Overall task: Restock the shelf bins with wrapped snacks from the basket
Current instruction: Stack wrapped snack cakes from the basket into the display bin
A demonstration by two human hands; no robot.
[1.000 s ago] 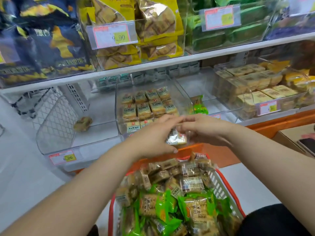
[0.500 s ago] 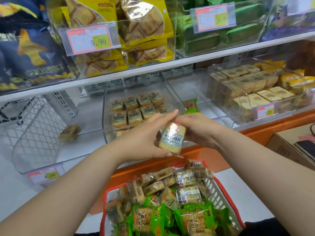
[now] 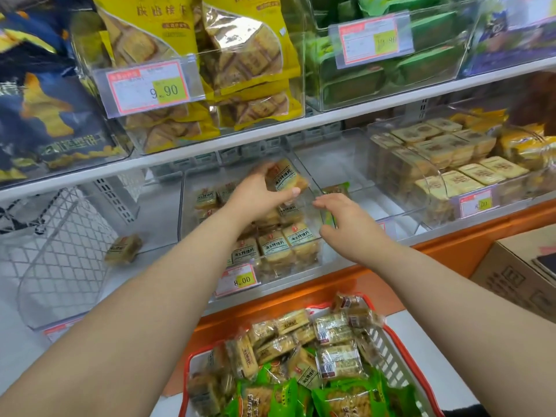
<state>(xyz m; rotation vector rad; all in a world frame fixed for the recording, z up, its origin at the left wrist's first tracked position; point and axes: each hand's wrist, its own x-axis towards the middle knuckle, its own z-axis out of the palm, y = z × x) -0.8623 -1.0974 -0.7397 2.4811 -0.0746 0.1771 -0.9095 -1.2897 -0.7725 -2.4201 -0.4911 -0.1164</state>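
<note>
My left hand (image 3: 260, 194) grips a wrapped yellow snack (image 3: 287, 177) and holds it over the back of the clear middle bin (image 3: 313, 263), which holds rows of the same snacks (image 3: 290, 240). My right hand (image 3: 346, 219) hovers empty at the bin's right wall, fingers loosely spread. Below, the red-rimmed basket (image 3: 400, 346) holds several wrapped snacks (image 3: 334, 335), yellow ones on top and green ones nearer me.
A clear bin (image 3: 60, 281) on the left holds one loose snack (image 3: 123, 249). The bin to the right holds a green pack (image 3: 338, 188); further right is a bin of boxed cakes (image 3: 445, 164). An upper shelf carries bagged goods. A cardboard box (image 3: 517, 266) sits at right.
My left hand has carried the snack from above the basket up over the middle bin. My right hand has let go of it and moved to the bin's right side.
</note>
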